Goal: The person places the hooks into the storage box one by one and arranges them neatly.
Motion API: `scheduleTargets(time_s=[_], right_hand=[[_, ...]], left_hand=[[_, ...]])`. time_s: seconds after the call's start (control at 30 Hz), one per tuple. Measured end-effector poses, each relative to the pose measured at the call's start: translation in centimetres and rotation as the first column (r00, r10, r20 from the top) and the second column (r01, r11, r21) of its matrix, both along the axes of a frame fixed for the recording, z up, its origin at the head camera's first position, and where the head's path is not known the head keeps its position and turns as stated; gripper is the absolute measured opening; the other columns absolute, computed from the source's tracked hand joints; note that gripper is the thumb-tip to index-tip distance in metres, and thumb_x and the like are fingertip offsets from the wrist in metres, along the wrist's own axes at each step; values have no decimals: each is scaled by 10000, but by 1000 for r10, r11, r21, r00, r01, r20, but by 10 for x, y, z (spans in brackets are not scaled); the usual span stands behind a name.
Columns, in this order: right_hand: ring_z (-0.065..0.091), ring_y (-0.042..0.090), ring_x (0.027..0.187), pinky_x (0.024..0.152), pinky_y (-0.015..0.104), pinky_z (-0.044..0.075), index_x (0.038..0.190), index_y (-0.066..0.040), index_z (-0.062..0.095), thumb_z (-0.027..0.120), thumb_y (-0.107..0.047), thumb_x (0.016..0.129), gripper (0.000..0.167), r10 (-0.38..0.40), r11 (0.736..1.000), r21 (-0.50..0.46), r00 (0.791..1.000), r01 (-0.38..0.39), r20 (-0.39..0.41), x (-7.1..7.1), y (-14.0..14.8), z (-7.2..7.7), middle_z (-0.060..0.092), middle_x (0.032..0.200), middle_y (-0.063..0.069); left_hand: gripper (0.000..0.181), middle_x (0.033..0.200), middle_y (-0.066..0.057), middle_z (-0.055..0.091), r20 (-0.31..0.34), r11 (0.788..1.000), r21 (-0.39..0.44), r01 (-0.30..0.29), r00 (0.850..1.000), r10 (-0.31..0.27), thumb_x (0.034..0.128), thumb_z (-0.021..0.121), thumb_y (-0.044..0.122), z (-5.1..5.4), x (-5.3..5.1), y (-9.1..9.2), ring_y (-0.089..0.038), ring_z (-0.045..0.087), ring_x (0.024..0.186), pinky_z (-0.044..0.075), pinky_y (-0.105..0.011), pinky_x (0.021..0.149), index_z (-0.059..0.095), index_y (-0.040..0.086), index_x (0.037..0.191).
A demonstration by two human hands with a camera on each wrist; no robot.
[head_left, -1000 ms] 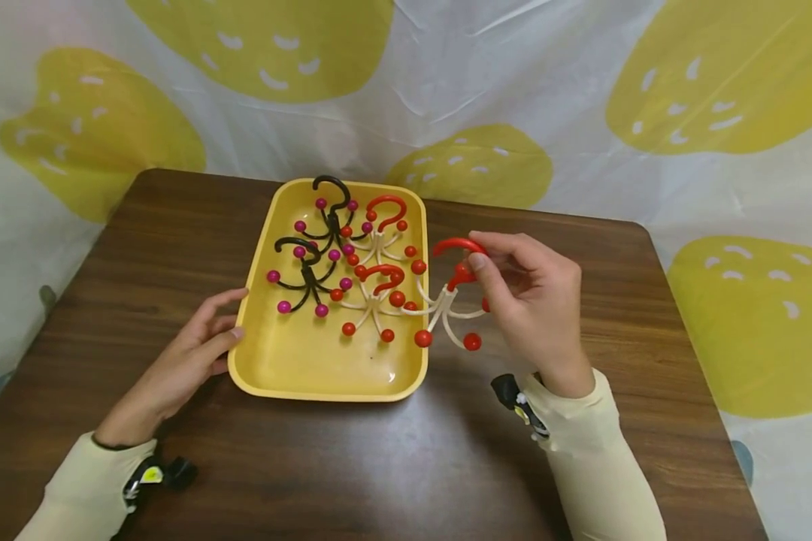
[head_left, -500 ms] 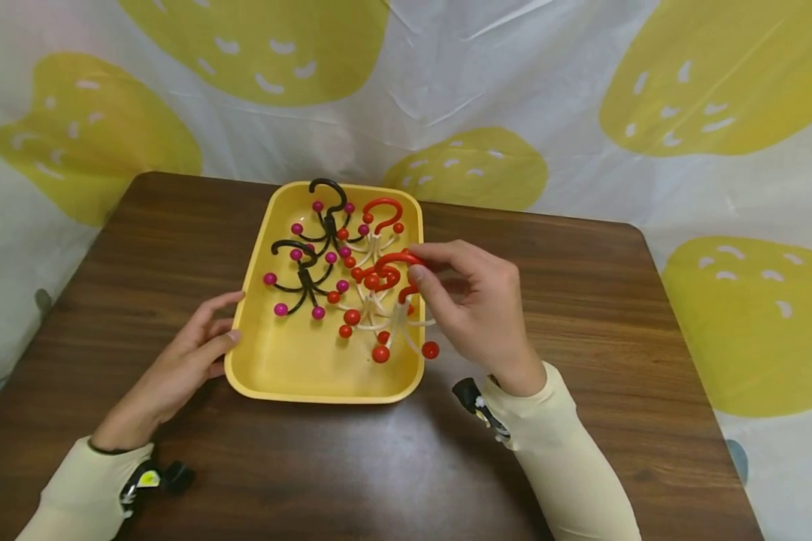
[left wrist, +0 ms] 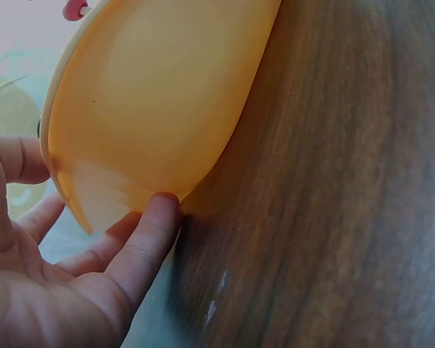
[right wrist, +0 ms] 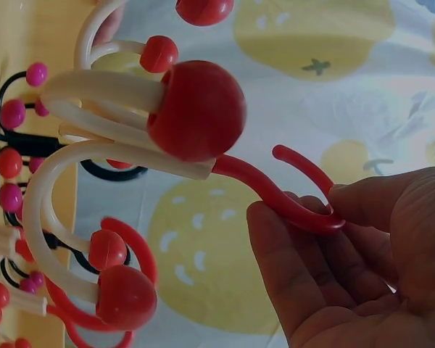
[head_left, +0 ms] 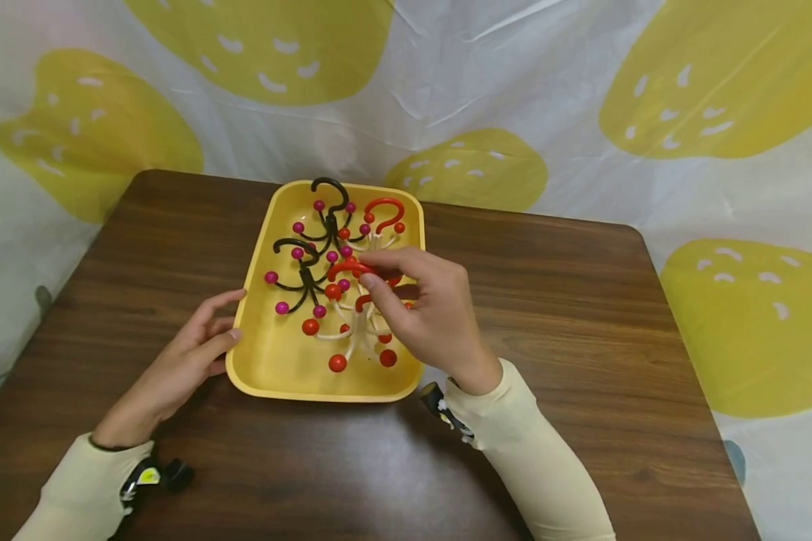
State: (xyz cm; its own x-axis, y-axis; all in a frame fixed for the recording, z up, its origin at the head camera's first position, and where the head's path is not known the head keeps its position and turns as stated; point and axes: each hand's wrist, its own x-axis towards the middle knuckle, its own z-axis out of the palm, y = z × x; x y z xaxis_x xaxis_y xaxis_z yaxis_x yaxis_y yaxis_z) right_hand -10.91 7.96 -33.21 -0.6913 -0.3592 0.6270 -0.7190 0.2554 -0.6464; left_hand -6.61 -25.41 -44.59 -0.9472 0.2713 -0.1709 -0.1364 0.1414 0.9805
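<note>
My right hand [head_left: 429, 304] pinches the red hook of a multi-armed hanger [head_left: 357, 330] with white arms and red balls. It hangs over the right part of the yellow tray [head_left: 271, 379]; I cannot tell whether its balls touch the bottom. In the right wrist view, thumb and fingers hold the red hook [right wrist: 304, 214]. My left hand [head_left: 189, 353] touches the tray's left side with extended fingers, thumb at the rim. Two black hangers with magenta balls, one nearer [head_left: 307, 278] and one farther [head_left: 331, 222], stand in the tray. Beside them is another red-and-white hanger [head_left: 384, 214]; one more is mostly hidden behind the hand.
The tray stands on a dark wooden table [head_left: 568, 300]. A white curtain [head_left: 460, 60] with yellow shapes hangs behind it. In the left wrist view the tray's outer wall [left wrist: 159, 94] rises beside the tabletop [left wrist: 333, 181].
My right hand has carried the red-and-white hanger leftward, from beyond the tray's right edge to over the tray. My left hand has stayed at the tray's left side.
</note>
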Motion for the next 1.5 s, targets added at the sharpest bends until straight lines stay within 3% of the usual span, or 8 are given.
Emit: scheduleTargets(time_s=[0.17,0.5,1.03,1.5], right_hand=[[769,149,891,735,247,636,1152,9,770,760,-51,963,198,34,999,18,999,-34,7,-3,-9,-5,801,1071,114],[739,129,868,710,195,613,1153,-2,769,762,-71,966,200,25,996,81,999,-29,40,-5,-22,-18,800,1043,99],[756,143,910,737,229,631,1135,0,764,745,-62,975,172,85,993,70,984,-97,154,-4,-31,-32,793,1076,114],[759,104,912,744,166,607,1125,-13,777,766,-78,965,173,100,992,60,989,-107,107,-2,-43,-28,799,1048,91]], left_hand=[[560,1442,-279,466,10,1000,-3,-6,1000,6,1149,463,251,0,-1,1,-78,670,1136,618,-285,871,234,244,1660],[578,1482,-306,440,28,1000,3,-11,1000,11,1150,450,225,-1,-3,1,-69,655,1143,616,-281,869,205,243,1674],[564,1455,-287,451,22,1000,-11,-8,1000,8,1153,447,243,1,1,-1,-75,664,1137,619,-286,870,213,237,1666],[572,1466,-301,445,28,1000,-13,-15,999,15,1151,449,235,1,0,-1,-61,660,1136,618,-282,870,208,235,1669]])
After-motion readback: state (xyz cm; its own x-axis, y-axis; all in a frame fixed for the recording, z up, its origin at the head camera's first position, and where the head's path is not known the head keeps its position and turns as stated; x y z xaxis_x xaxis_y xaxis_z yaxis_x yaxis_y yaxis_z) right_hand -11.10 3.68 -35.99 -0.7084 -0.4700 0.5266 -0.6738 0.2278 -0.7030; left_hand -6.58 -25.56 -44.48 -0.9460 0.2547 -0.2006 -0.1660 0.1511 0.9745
